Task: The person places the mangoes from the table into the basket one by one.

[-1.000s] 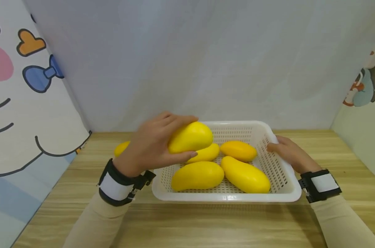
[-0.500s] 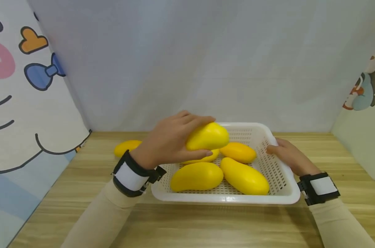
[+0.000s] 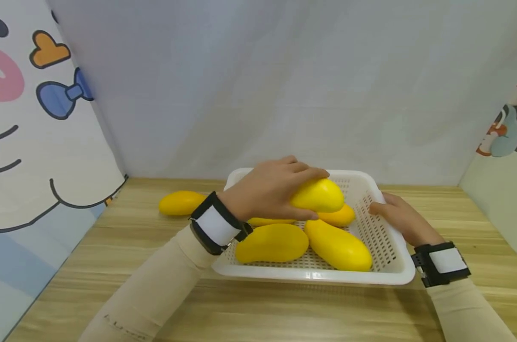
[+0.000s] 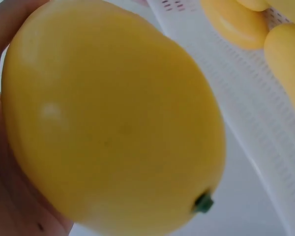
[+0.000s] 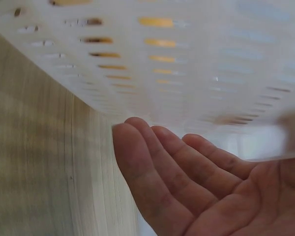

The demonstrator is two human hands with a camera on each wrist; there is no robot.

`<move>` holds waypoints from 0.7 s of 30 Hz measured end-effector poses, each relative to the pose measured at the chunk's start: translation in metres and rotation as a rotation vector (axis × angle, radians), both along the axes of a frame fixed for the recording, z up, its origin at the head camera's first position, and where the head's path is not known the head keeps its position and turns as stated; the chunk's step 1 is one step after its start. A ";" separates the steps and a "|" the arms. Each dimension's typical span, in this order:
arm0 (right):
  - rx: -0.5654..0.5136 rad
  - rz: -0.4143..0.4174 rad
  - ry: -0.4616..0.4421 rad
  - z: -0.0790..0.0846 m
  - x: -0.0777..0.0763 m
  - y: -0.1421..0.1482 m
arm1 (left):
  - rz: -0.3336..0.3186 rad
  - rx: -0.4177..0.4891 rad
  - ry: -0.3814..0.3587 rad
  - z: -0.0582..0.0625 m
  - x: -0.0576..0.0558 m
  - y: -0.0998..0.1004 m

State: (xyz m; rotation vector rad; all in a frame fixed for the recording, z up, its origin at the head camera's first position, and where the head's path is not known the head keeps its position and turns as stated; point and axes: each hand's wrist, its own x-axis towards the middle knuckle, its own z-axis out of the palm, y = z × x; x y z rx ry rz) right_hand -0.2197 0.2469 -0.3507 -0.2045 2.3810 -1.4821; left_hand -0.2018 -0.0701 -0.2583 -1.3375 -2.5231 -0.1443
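My left hand [image 3: 275, 190] grips a yellow mango [image 3: 320, 195] from behind, thumb below and fingers over the top, above the white plastic basket [image 3: 314, 275]. In the left wrist view this mango [image 4: 113, 118] fills most of the picture and shows a small green stem stub. Several more mangoes lie in the basket: one at front left [image 3: 272, 243], one at front right [image 3: 338, 244], others partly hidden behind my left hand. My right hand [image 3: 405, 216] holds the basket's right end, thumb over the rim. The right wrist view shows its fingers [image 5: 172, 167] outside, under the slotted wall.
Another yellow mango [image 3: 181, 203] lies on the wooden table [image 3: 284, 313] left of the basket, partly covered by the left wrist. A pale curtain [image 3: 284, 85] stands right behind the basket. A cartoon-printed panel [image 3: 40, 156] closes off the left side.
My left hand has carried the mango rightward across the basket. More of the mango on the table now shows. The right hand stays at the basket's right end.
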 end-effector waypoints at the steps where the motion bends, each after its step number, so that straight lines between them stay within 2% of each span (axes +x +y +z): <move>1: -0.002 0.002 0.001 0.000 0.000 0.000 | 0.000 -0.012 -0.012 -0.002 -0.002 0.002; 14: -0.023 0.011 0.006 -0.001 -0.001 -0.001 | 0.021 -0.099 -0.102 -0.013 -0.018 0.027; 21: -0.023 0.004 0.014 -0.002 -0.001 0.000 | 0.015 -0.140 -0.126 -0.022 -0.026 0.039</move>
